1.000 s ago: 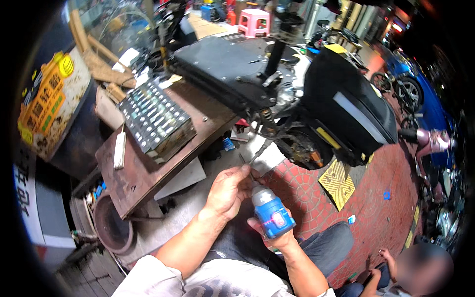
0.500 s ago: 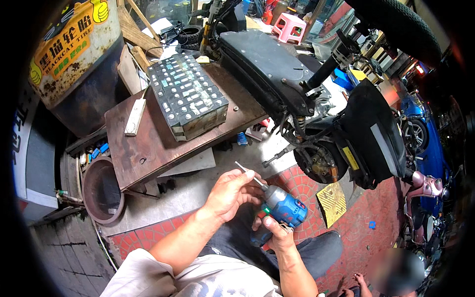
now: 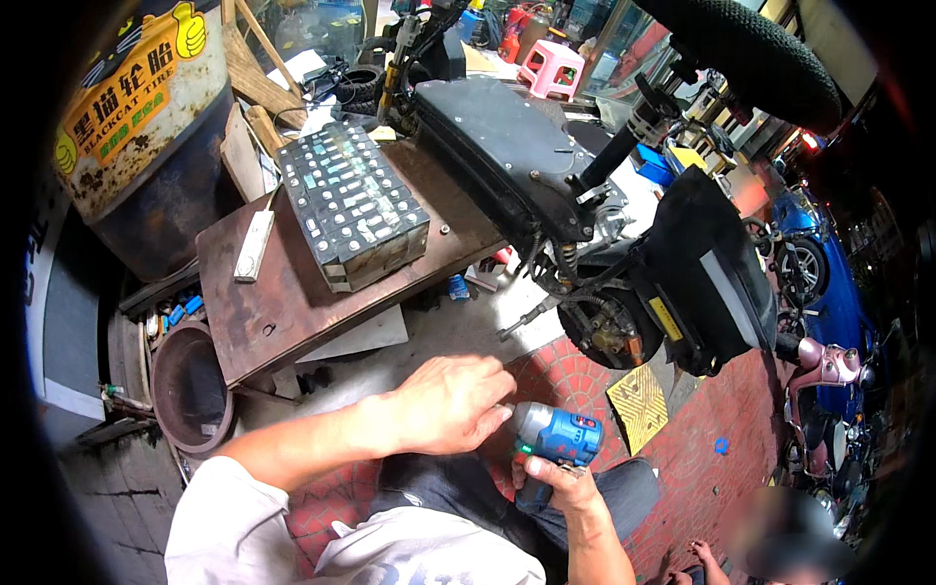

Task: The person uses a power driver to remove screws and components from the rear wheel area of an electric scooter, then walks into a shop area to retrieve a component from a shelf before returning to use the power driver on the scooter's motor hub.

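Red paved floor [image 3: 697, 468] spreads wide on the right, from the person's bent knee [image 3: 624, 492] to the pink scooter [image 3: 829, 364], so the right side has the most room to move. On that floor lie a yellow bumpy plate [image 3: 639, 405] and a small blue bit [image 3: 721, 446]. To the left, the brown wooden surface [image 3: 229, 322] has a long slanted edge, and its near corner pokes out beside a round brown bucket [image 3: 190, 375]. A heavy black block with rows of shiny studs [image 3: 356, 195] sits on top, with a white power strip [image 3: 254, 246] beside it. Ahead, a black bag-like part [image 3: 707, 273] hangs past the surface's far end.

The blue power driver [image 3: 570, 436] is in front of the person, over the lap and well apart from the surface's edge. The right grip [image 3: 565, 478] is wrapped around its handle. It has a fat blue body, a round grey nose aimed left, red marks at the back and a little green light under the nose. The left grip [image 3: 453, 400] has curled fingers right by the nose. One cannot tell if they touch it or pinch something.
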A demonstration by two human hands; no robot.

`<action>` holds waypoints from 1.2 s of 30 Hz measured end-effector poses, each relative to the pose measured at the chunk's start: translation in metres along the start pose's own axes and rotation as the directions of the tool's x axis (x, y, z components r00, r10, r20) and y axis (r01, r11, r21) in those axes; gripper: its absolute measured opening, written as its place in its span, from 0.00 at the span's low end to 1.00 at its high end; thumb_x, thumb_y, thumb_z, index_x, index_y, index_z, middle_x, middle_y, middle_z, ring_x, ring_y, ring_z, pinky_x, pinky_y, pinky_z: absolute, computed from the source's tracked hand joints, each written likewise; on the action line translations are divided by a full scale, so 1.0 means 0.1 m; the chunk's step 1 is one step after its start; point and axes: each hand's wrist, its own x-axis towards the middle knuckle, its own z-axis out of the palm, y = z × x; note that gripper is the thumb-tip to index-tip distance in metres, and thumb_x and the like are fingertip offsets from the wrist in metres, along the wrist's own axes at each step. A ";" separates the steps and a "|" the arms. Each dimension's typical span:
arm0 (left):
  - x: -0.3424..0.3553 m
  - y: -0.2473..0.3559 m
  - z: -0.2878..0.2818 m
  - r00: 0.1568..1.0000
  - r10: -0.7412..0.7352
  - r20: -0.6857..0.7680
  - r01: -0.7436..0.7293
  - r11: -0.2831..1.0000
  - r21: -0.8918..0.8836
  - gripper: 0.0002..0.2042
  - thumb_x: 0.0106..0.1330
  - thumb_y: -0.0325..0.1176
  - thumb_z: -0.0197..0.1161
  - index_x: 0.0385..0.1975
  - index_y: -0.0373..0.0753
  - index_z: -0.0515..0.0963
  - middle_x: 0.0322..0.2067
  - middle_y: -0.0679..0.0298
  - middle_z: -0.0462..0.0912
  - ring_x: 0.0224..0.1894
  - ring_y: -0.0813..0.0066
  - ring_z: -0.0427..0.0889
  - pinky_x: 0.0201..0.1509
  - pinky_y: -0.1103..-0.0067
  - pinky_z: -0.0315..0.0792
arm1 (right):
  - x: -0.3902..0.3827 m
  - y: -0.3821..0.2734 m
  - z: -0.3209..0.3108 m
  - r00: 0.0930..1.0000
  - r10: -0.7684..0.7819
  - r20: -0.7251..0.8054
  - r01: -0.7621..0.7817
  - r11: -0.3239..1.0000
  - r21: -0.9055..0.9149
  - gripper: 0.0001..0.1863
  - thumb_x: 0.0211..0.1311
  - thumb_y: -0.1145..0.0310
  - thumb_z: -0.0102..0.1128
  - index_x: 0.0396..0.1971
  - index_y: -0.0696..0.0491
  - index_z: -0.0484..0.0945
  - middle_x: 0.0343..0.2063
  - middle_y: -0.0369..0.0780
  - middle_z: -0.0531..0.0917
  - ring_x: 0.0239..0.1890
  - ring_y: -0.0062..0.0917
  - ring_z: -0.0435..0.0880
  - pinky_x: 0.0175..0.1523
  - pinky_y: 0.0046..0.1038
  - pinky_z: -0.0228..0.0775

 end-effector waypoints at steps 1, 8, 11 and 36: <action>0.00 -0.01 0.00 0.994 -0.028 0.104 0.035 0.998 -0.060 0.10 0.66 0.32 0.69 0.42 0.35 0.80 0.35 0.56 0.81 0.37 0.51 0.84 0.40 0.61 0.79 | -0.05 -0.04 -0.01 1.000 0.010 0.006 -0.010 1.000 -0.006 0.18 0.62 0.67 0.75 0.47 0.56 0.80 0.31 0.37 0.85 0.29 0.22 0.84 0.35 0.27 0.77; 0.13 0.06 0.09 0.964 0.019 0.264 0.037 0.978 -0.204 0.11 0.66 0.32 0.68 0.42 0.34 0.77 0.35 0.54 0.80 0.37 0.48 0.84 0.38 0.59 0.79 | -0.18 -0.09 -0.15 1.000 0.007 0.009 -0.008 0.998 0.056 0.21 0.60 0.67 0.75 0.50 0.59 0.80 0.33 0.40 0.87 0.30 0.24 0.84 0.35 0.29 0.77; 0.18 0.09 0.10 0.963 0.030 0.268 0.033 0.973 -0.227 0.10 0.67 0.33 0.67 0.39 0.34 0.77 0.34 0.52 0.79 0.36 0.46 0.83 0.39 0.57 0.78 | -0.23 -0.12 -0.14 1.000 -0.009 -0.028 0.010 0.998 0.057 0.21 0.60 0.67 0.75 0.50 0.59 0.80 0.33 0.40 0.87 0.30 0.24 0.84 0.34 0.29 0.77; 0.12 0.05 0.01 0.988 0.141 0.061 -0.131 0.981 -0.143 0.15 0.64 0.35 0.72 0.48 0.38 0.83 0.27 0.62 0.78 0.28 0.61 0.83 0.25 0.69 0.75 | -0.32 -0.23 -0.08 0.996 -0.032 -0.087 0.037 0.998 0.059 0.27 0.58 0.66 0.77 0.55 0.59 0.78 0.34 0.40 0.86 0.32 0.27 0.86 0.37 0.31 0.80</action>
